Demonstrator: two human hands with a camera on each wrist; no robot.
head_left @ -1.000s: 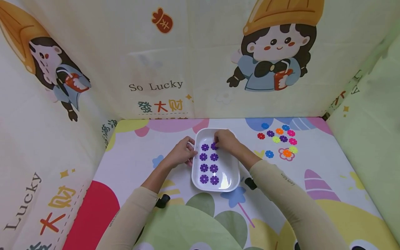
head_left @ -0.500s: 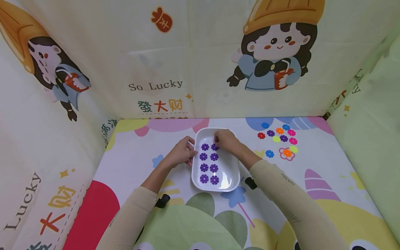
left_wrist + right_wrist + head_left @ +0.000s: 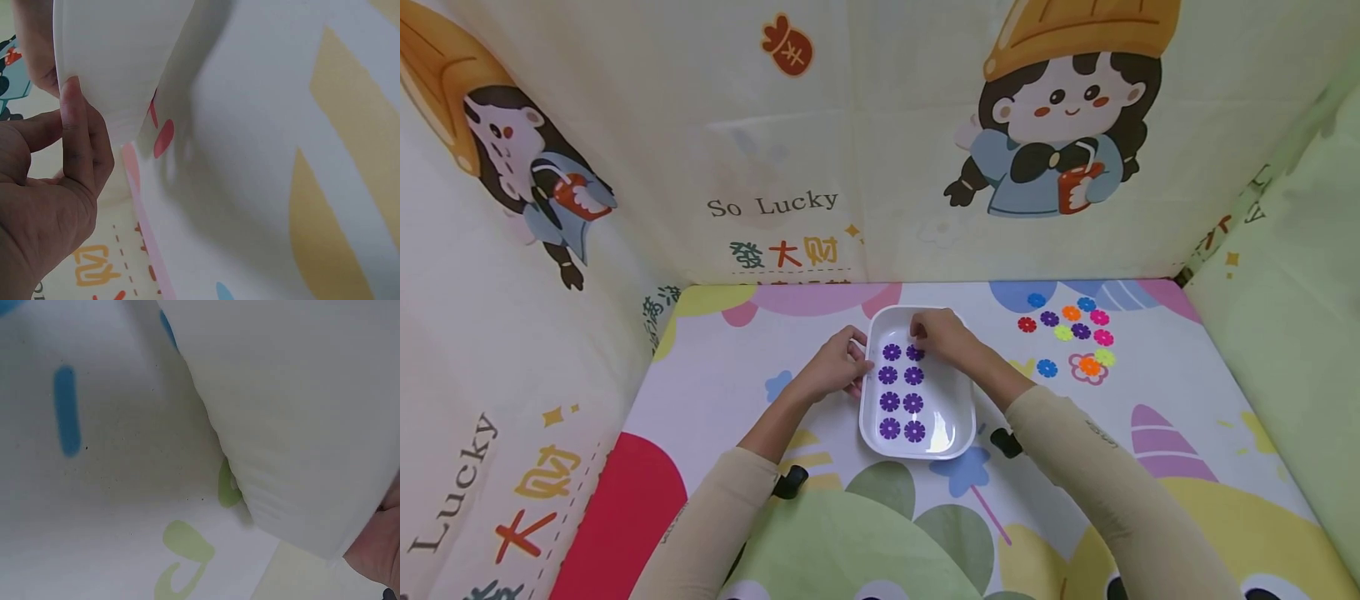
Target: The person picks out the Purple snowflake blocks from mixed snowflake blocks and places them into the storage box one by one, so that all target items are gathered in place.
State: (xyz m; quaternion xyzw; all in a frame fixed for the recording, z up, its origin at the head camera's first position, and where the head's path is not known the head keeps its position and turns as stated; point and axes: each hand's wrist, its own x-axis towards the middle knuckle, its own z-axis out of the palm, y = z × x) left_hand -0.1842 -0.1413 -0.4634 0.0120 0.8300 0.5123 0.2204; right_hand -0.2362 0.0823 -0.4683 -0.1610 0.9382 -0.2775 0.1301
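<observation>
A white rectangular tray (image 3: 957, 408) stands on the table, with purple snowflake discs (image 3: 890, 402) laid flat in two columns along its left part. My left hand (image 3: 829, 367) holds the tray's left rim, thumb at the edge and fingers outside, as the left wrist view shows beside the outer wall (image 3: 119, 62). Over the tray's far end, the curled fingertips of my right hand (image 3: 947, 337) pinch at the top disc of the right column (image 3: 915, 355), partly covering it. In the right wrist view the tray's wall (image 3: 294, 419) hides most of the right hand (image 3: 374, 550).
Loose snowflake discs (image 3: 1071, 313) in blue, red, orange, pink, yellow and purple lie scattered at the back right of the table. A patterned cloth (image 3: 1037, 467) covers the tabletop. Printed fabric walls (image 3: 895, 167) enclose the back and both sides.
The right hand shifts very slightly at the top disc of the right column, and its forearm moves a little right. The left hand and the tray keep their place.
</observation>
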